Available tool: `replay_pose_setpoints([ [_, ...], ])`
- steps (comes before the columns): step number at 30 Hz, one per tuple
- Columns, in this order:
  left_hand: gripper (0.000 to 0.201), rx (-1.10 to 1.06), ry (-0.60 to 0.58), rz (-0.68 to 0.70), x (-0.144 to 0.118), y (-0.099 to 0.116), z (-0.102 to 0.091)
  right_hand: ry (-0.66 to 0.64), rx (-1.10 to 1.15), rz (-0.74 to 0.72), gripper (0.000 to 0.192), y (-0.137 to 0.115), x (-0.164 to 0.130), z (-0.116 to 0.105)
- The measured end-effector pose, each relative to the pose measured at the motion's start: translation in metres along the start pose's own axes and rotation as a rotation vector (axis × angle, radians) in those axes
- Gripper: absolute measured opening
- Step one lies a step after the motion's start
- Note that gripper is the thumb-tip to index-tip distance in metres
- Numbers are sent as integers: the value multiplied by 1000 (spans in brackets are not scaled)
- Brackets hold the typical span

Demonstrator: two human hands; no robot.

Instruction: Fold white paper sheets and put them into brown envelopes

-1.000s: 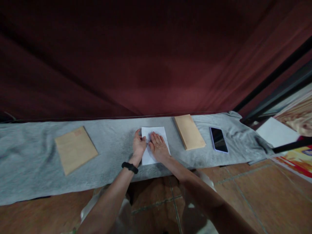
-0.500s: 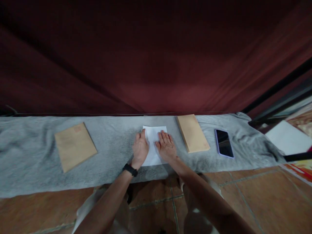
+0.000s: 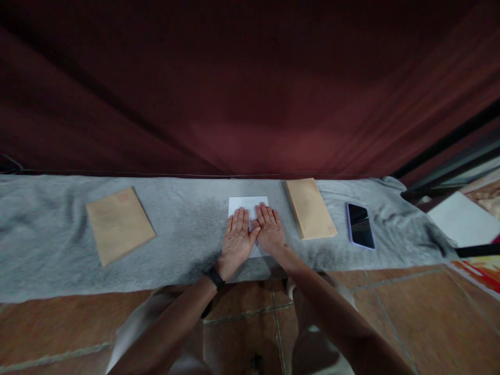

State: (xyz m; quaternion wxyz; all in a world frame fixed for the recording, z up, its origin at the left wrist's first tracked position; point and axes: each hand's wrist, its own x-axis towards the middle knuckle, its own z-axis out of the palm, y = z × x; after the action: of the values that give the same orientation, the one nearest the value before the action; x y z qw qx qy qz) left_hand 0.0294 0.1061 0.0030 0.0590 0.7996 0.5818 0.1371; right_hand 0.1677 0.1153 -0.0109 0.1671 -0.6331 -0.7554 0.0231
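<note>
A sheet of white paper (image 3: 247, 201) lies on the grey cloth in front of me, mostly covered by my hands. My left hand (image 3: 237, 237) rests palm down on its left part, fingers stretched out and pointing away from me. Beside it, my right hand (image 3: 269, 229) lies flat on the right part of the paper, fingers extended. The two thumbs meet near the middle of the sheet. A stack of brown envelopes (image 3: 311, 209) lies just right of my right hand. Farther off to the left is another brown envelope (image 3: 120, 225) with a small reddish print.
A phone (image 3: 360, 225) in a light purple case lies right of the stack. The long grey cloth (image 3: 187, 208) covers a narrow surface backed by a dark red curtain (image 3: 250, 104). Brown floor tiles (image 3: 238, 333) show below. A white flat panel (image 3: 464, 219) is at the far right.
My left hand has gone from curling at the paper's left edge to lying flat on it beside my right hand. The right hand stays flat on the paper.
</note>
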Motion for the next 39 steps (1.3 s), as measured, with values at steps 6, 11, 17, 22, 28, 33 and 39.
replay_pose_setpoints([
  [6, 65, 72, 45, -52, -8, -13, 0, 117, -55, 8, 56, 17, -3, 0],
  [11, 68, 95, 83, -65, -18, -25, -5, 122, -82, 18, 58, 24, -5, 1],
  [17, 68, 105, 94, -80, -23, -32, -8, 120, -68, 59, 57, 29, -4, -3],
  [22, 65, 122, 115, -41, -21, -28, -13, 91, 6, 9, 57, 14, -2, -17],
  [28, 61, 106, 53, 107, -21, -27, -15, -18, 90, -218, 56, -16, -14, -12],
  [33, 61, 80, 57, 87, -25, -31, -10, 5, 14, -197, 57, -9, -25, -5],
  [39, 61, 59, 69, 58, -16, -24, -15, 63, -32, -97, 59, -3, -27, -3],
])
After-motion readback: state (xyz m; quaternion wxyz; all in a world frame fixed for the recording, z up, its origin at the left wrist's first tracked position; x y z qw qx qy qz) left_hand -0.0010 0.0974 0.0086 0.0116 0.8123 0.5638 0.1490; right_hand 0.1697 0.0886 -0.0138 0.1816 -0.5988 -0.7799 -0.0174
